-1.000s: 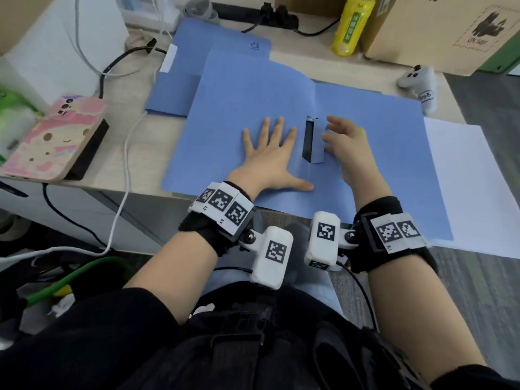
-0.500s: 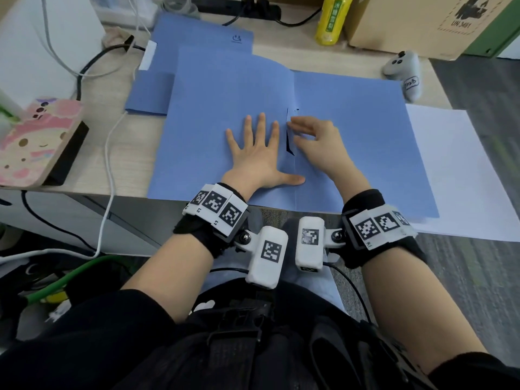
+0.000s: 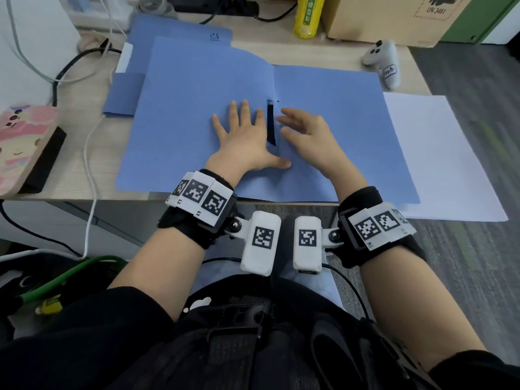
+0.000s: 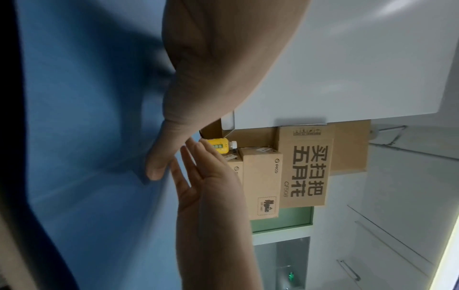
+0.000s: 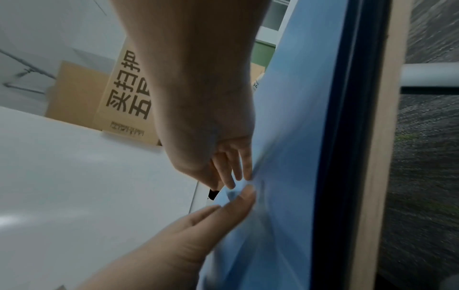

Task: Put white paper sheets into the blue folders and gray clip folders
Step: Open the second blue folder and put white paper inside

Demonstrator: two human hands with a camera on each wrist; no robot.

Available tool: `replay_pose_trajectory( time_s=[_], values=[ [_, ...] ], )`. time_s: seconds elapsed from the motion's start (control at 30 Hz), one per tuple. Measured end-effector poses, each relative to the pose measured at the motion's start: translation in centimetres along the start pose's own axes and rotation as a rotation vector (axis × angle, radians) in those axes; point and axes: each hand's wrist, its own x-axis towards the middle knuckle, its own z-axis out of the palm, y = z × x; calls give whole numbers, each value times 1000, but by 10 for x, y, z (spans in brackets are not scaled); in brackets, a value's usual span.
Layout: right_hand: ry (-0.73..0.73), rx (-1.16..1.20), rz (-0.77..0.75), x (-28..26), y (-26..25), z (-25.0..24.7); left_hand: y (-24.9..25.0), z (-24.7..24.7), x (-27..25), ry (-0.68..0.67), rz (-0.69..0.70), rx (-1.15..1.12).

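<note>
While the open blue folder (image 3: 323, 114) lies spread across the middle of the head view, a white paper sheet (image 3: 439, 153) waits flat just past its right edge, so the step, as I judge it, goes best by pinning the left leaf and working the dark clip (image 3: 271, 125) at the spine freely. The left hand (image 3: 247, 142) presses flat with fingers straight, just left of the clip; the right hand (image 3: 309, 136) hovers just right of it, fingers relaxed, grasping nothing.
</note>
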Motion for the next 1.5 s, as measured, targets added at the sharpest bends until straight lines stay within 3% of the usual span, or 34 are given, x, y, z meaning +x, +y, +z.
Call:
replay_pose_trajectory(
  time_s=[0.2,0.33,0.47,0.57,0.77,0.87,1.0,1.23,1.5],
  values=[
    [443,193,43,-19,21,-37,44,-8,7,81,81,34],
    [700,132,72,-35,39,-72,77,0,14,85,142,35],
    [836,-38,122,-49,63,-108,112,16,18,25,253,-33],
    [844,-258,201,-61,84,-134,141,29,22,-35,349,-76],
    [707,-568,340,-79,113,-171,185,50,30,-79,525,-131],
    [620,-687,483,-81,121,-184,201,58,36,-77,586,-182],
    [541,-663,597,-80,132,-195,218,67,43,-61,627,-219],
    [625,-437,582,-81,134,-200,225,80,47,-22,558,-234],
    [696,-425,533,-80,136,-201,225,82,54,25,582,-256]
  ],
)
